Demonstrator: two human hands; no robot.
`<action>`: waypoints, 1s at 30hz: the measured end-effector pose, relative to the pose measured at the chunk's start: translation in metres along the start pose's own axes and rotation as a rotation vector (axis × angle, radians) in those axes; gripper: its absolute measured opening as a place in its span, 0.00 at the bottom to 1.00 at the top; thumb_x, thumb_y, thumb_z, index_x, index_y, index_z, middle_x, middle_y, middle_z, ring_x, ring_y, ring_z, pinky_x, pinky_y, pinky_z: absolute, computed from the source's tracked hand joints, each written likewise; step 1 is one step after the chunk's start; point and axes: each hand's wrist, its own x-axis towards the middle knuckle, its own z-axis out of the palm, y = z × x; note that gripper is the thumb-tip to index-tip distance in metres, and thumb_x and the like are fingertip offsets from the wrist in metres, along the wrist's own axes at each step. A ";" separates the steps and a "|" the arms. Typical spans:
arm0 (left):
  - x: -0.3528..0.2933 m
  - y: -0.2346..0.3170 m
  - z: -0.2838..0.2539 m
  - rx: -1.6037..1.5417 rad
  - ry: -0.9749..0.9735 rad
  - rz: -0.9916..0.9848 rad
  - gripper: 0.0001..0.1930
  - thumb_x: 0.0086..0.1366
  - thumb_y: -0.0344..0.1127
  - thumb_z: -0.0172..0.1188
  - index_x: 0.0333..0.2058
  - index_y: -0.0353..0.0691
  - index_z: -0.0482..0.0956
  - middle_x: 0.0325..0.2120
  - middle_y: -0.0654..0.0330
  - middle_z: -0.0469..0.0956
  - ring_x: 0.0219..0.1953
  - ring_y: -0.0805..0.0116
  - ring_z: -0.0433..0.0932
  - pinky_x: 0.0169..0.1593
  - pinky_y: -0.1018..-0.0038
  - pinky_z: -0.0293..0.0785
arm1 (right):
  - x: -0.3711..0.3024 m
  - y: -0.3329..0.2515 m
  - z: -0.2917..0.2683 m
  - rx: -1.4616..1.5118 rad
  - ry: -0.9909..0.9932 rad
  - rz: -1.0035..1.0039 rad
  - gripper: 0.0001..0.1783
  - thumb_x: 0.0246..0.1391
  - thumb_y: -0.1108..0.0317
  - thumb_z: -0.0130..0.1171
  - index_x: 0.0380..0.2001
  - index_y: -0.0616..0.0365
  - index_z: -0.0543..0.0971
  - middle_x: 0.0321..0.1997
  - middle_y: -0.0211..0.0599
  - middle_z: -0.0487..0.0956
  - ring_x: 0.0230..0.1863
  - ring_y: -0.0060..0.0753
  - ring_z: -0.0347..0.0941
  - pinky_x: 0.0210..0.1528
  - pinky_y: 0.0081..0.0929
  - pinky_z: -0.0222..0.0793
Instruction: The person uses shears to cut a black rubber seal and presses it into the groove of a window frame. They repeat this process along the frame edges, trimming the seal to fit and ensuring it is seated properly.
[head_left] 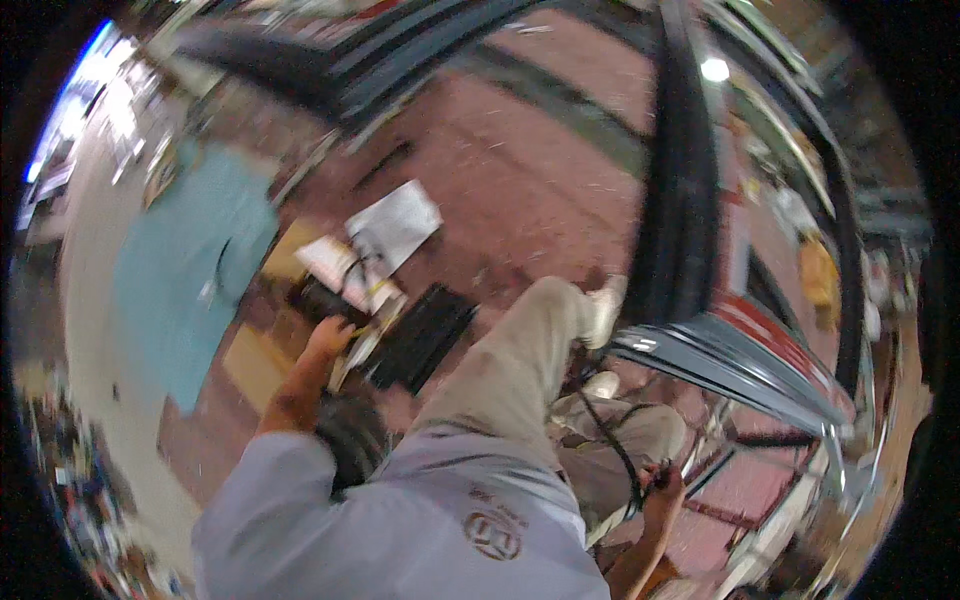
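Note:
At left of centre my left hand (328, 340) reaches down to a dark object (330, 300) and some thin yellowish strips (362, 338). Blur hides whether its fingers grip any of them. Right beside these lies a black flat box-like object (420, 335). A pale printed sheet (340, 268) with black loops across it rests just beyond, and a white sheet (398, 225) lies behind that. Low on the right, my right hand (660, 485) is closed around a black cable (612, 440), which curves up past my knee.
Dark metal frame bars (685, 170) rise on the right, joined to a shiny grey profile (730, 365). Another dark bar (400, 60) crosses the top. A teal sheet (190, 270) covers part of the left, near brown cardboard (255, 365). The floor (500, 200) is reddish.

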 end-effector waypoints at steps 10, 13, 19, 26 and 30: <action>-0.055 0.049 0.005 -0.391 0.269 -0.405 0.15 0.64 0.47 0.64 0.40 0.41 0.86 0.38 0.47 0.84 0.42 0.46 0.82 0.48 0.60 0.77 | 0.003 0.027 -0.001 0.019 -0.051 -0.130 0.08 0.62 0.66 0.56 0.31 0.56 0.73 0.29 0.26 0.73 0.26 0.22 0.63 0.35 0.20 0.66; -0.063 0.068 -0.009 -0.404 0.474 -0.403 0.12 0.63 0.43 0.65 0.37 0.41 0.86 0.35 0.50 0.84 0.41 0.49 0.82 0.47 0.61 0.77 | 0.002 0.021 0.007 -0.215 0.094 -0.110 0.10 0.58 0.70 0.65 0.30 0.55 0.72 0.29 0.25 0.72 0.27 0.20 0.64 0.31 0.22 0.63; -0.021 0.097 -0.009 0.071 0.441 0.083 0.15 0.60 0.46 0.65 0.41 0.44 0.84 0.32 0.52 0.82 0.39 0.47 0.79 0.42 0.55 0.75 | 0.007 0.034 -0.002 -0.096 0.072 -0.070 0.12 0.63 0.60 0.56 0.32 0.58 0.72 0.32 0.28 0.71 0.31 0.23 0.67 0.35 0.23 0.67; 0.032 0.060 0.055 -0.229 0.106 -0.077 0.18 0.57 0.45 0.64 0.43 0.43 0.87 0.37 0.48 0.85 0.41 0.46 0.83 0.48 0.57 0.78 | 0.019 0.048 -0.021 -0.120 -0.008 -0.155 0.07 0.62 0.69 0.59 0.33 0.57 0.72 0.32 0.30 0.71 0.33 0.24 0.66 0.39 0.25 0.70; 0.034 0.078 0.015 -0.552 0.331 -0.216 0.12 0.57 0.39 0.66 0.35 0.39 0.88 0.31 0.50 0.85 0.37 0.53 0.85 0.44 0.64 0.79 | -0.005 0.036 0.004 -0.200 0.160 -0.103 0.09 0.57 0.76 0.64 0.31 0.58 0.72 0.31 0.27 0.71 0.31 0.22 0.65 0.34 0.23 0.67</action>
